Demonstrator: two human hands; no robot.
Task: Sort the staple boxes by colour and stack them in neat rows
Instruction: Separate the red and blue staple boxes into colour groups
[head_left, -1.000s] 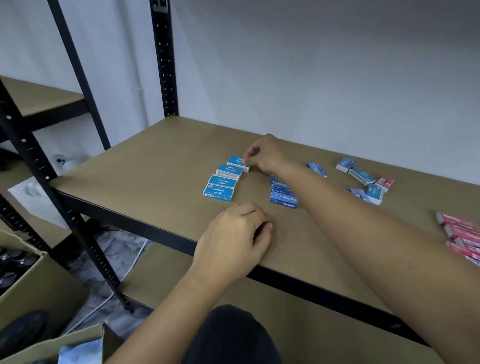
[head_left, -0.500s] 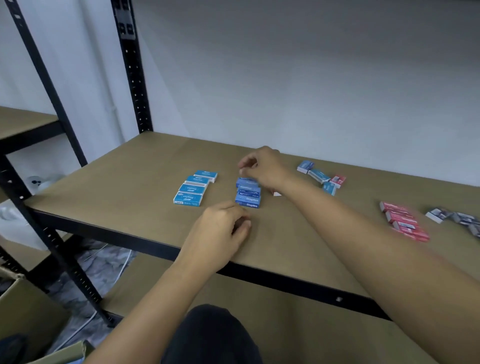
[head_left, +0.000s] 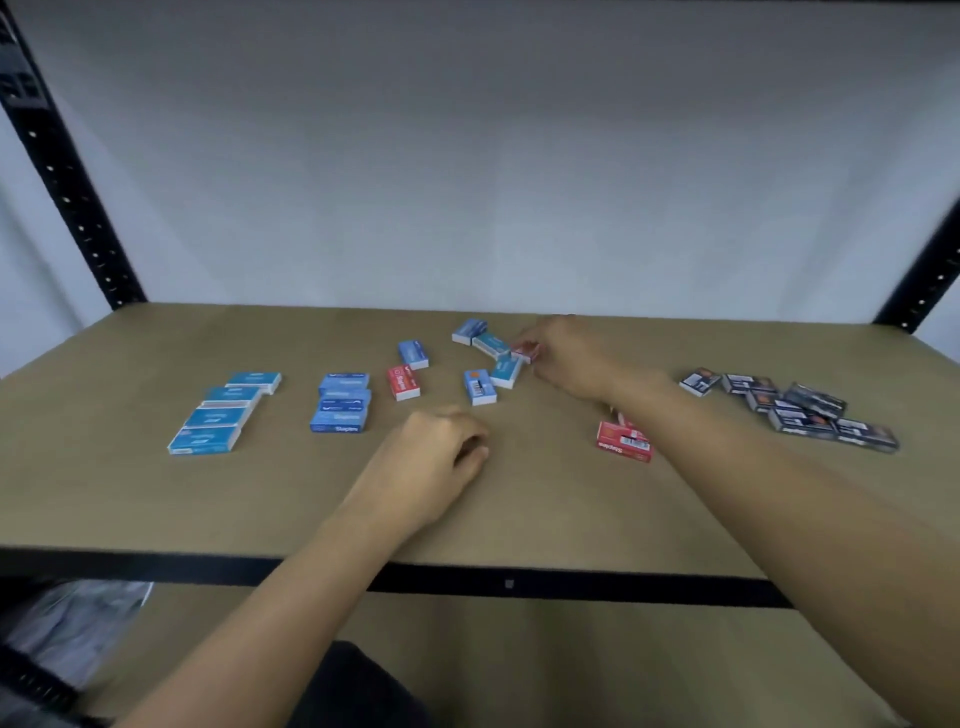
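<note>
1. The right hand (head_left: 569, 358) is reaching across the shelf (head_left: 156, 509) to the upper middle of the frame, fingers bent together at the tip.
2. Those fingers are pinching the small red box (head_left: 524, 351), which is touching the right edge of the loose blue boxes (head_left: 491, 344); blur is hiding the exact grip.
3. The left hand (head_left: 431, 457) is resting on the shelf at the centre of the frame, fingers loosely curled under, with nothing showing inside it.
4. The barcode box (head_left: 479, 387) is lying just above the left hand and just below the loose blue boxes.
5. The lone red box (head_left: 402, 383) is lying above and left of the left hand, with a single blue box (head_left: 413, 354) just above it.
6. The dark blue row (head_left: 340, 404) is sitting left of the left hand, its boxes touching one another.
7. The light blue row (head_left: 223, 415) is running diagonally further left, well apart from both hands.
8. The red stack (head_left: 623, 441) is lying right of centre, partly hidden under the right forearm.
9. The black boxes (head_left: 795, 410) are clustering at the right of the frame, beyond the right forearm.
10. A black rack post (head_left: 67, 182) is slanting up the upper left of the frame.
</note>
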